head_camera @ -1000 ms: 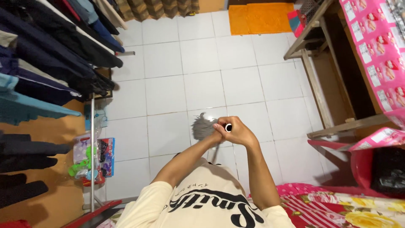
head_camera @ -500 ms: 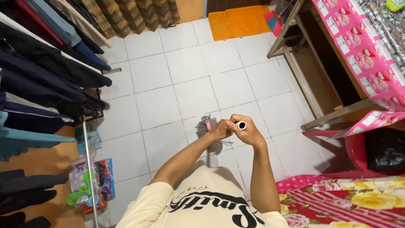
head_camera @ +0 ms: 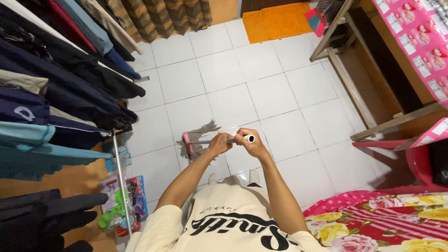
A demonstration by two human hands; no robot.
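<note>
While both hands clasp the mop handle [head_camera: 212,140], the left hand [head_camera: 218,143] sits just below the right hand [head_camera: 249,142] at the handle's top end. Beyond the grip, the mop head [head_camera: 196,140] lies flat on the tiled floor [head_camera: 280,93]. Judging by this, steady strokes with the head pressed flat would clean best.
</note>
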